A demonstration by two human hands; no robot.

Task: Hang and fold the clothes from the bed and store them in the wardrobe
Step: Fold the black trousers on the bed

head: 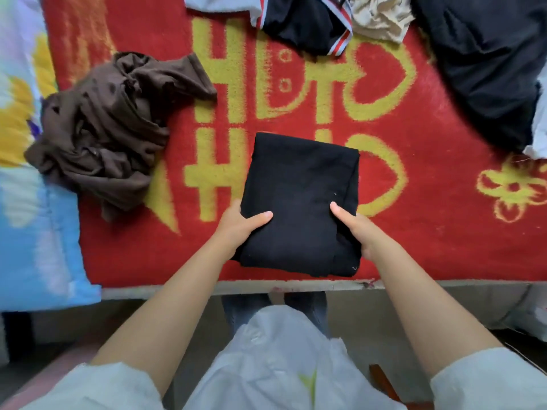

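On the bed [444, 247], under its red blanket with yellow figures, I count most of the work as yet to do: a big dark garment [485, 69] sprawls at the far right corner, a crumpled brown garment [112, 128] sits in a heap at the left beside a blue and yellow pillow [26, 173], and at the far edge lies a black piece with striped trim [305, 28] touching a cream cloth [381, 19]. None of these looks folded, and the wardrobe is nowhere in my view, so I judge that storing has not begun for them. One item does look finished as far as folding goes: the folded black garment [299, 202], a neat thick rectangle of several layers with squared corners, matte, soft and slightly fuzzy, lying near the bed's front edge right in front of me. I have it from both sides at its near end. My left hand [236, 229] has a holding grip on the left edge, thumb laid on top and the fingers tucked out of sight underneath. My right hand [361, 232] does the same on the right edge, thumb on top and fingers under the layers. I reckon the next thing is to lift it flat and carry it off, minding the loose fold at the right corner.
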